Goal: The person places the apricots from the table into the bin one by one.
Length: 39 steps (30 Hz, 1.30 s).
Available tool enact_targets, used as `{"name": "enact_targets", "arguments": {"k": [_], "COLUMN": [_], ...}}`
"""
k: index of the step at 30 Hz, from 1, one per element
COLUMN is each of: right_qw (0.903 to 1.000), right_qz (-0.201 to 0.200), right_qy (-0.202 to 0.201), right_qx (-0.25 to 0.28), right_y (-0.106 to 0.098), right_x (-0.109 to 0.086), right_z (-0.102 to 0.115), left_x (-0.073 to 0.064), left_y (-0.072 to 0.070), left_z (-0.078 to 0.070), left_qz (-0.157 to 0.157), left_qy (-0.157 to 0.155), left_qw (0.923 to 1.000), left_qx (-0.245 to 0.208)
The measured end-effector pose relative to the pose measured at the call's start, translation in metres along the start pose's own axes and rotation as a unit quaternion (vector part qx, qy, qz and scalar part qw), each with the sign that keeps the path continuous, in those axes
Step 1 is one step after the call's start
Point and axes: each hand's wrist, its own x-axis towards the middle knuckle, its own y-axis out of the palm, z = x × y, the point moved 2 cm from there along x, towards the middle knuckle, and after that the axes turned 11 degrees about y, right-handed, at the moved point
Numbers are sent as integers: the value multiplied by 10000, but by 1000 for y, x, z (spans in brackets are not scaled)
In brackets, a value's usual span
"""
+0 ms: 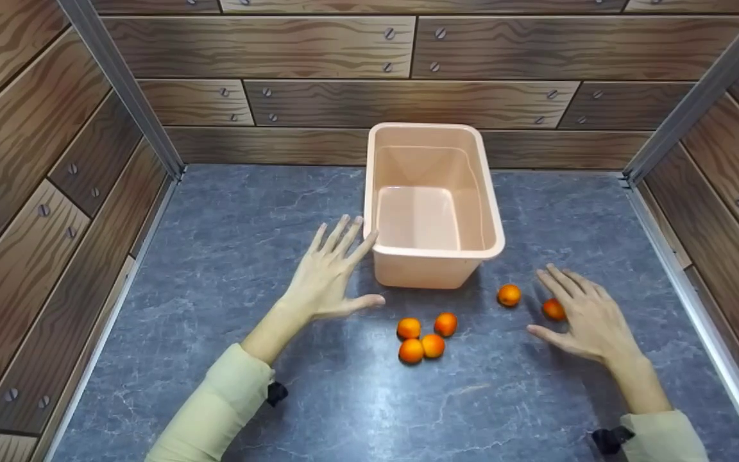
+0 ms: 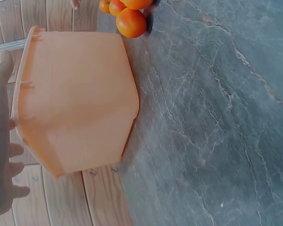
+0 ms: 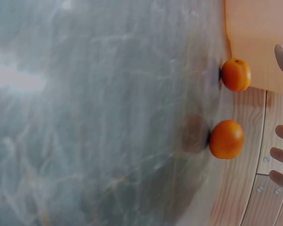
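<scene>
A peach-coloured plastic bin (image 1: 426, 269) stands at the back, its inside bare. My left hand (image 1: 323, 276) is spread beside its front left corner, fingers straight and holding nothing; whether a fingertip touches the rim I cannot tell. Over at the right, my right hand (image 1: 594, 324) hovers with extended fingers above a round orange fruit (image 1: 553, 310), partly covering it. A second fruit (image 1: 509, 295) lies between that hand and the bin; in the right wrist view this fruit (image 3: 236, 74) shows an apricot-like crease. Several similar fruits (image 1: 432, 346) cluster in front of the bin.
The grey marbled tabletop (image 1: 228, 224) is bordered by wood-patterned panels (image 1: 331, 48) at the back and both sides. Metal posts (image 1: 132, 90) and edge strips (image 1: 716, 346) mark the corners and sides. Light glares off the surface near the front middle.
</scene>
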Motion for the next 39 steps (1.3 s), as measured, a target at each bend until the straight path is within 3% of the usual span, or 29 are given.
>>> {"name": "enact_targets", "arguments": {"k": [20,39], "right_qw": [9965,9989], "right_qz": [665,340], "right_qy": [425,191], "right_qx": [-287,-252], "right_y": [17,24], "right_x": [-13,-17], "right_z": [-28,-32], "left_x": [16,17], "left_y": [3,3], "left_z": [3,3], "left_qz": [-11,-76], "left_qy": [26,54], "left_qw": [9996,9992], "left_qx": [292,385]}}
